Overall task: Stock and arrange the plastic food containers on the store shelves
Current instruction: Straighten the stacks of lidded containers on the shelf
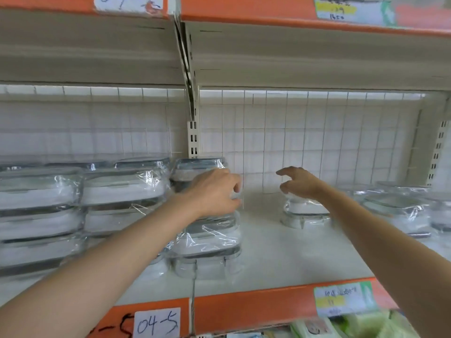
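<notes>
While my left hand [214, 191] grips the container stack [207, 237] at nine o'clock, my right hand [299, 182] hovers loosely open, empty, above a small container [302, 215] at three o'clock.

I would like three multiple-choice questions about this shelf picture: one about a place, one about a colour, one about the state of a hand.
1. Where is the left hand?
A. on the tall stack beside the upright
B. on the price label
C. on the floor

2. What colour is the shelf edge?
A. blue
B. orange
C. black

3. How is the right hand?
A. pinching a label
B. gripping a lid
C. open, holding nothing

Answers:
1 A, its fingers curl on the stack's wrapped side.
2 B, the front strip is orange.
3 C, its fingers are spread above a low container.
</notes>
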`<state>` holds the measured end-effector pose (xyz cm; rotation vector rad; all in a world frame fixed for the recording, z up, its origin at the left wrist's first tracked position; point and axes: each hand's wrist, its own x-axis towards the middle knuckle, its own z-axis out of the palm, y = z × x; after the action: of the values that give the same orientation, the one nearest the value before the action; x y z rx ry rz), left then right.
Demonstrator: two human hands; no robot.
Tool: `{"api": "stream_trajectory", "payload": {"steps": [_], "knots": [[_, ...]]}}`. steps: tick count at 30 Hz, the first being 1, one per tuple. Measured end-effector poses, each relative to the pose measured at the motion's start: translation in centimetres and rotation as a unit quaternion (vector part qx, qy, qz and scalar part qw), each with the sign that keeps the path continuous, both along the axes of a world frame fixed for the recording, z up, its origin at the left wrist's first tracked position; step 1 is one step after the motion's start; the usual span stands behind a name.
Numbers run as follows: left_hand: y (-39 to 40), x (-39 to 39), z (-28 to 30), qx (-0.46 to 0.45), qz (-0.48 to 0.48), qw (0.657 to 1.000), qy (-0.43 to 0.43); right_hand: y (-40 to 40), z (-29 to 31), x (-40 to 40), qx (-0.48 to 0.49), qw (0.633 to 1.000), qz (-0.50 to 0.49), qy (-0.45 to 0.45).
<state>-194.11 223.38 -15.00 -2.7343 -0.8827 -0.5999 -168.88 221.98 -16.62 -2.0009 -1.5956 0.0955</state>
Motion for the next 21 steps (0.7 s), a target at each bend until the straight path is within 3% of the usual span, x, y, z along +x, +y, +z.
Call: {"api": "stream_trajectory", "payload": {"steps": [5,10,17,21], "knots": [[-1.4,3.9,-1.1,-0.027,-0.028,0.999,0.016,-2.5,-2.5,3.7,-0.126,0.980,-0.090,-0.128],[-2.0,7.6,-1.7,-0.034,-0.020,0.998,0.052,-3.8,-3.0,3.9,-0.115,0.972,-0.069,-0.195],[-1.9,12.1,-3.0,-0.110,-0.015,0.987,0.115,-6.2,-1.8,2.7,-0.093,0.981,0.013,-0.172],[-1.4,12.6,-3.6,-0.147,-0.037,0.972,0.177,-8.2,-0.9,2.5,-0.079,0.995,0.053,-0.002]]}}
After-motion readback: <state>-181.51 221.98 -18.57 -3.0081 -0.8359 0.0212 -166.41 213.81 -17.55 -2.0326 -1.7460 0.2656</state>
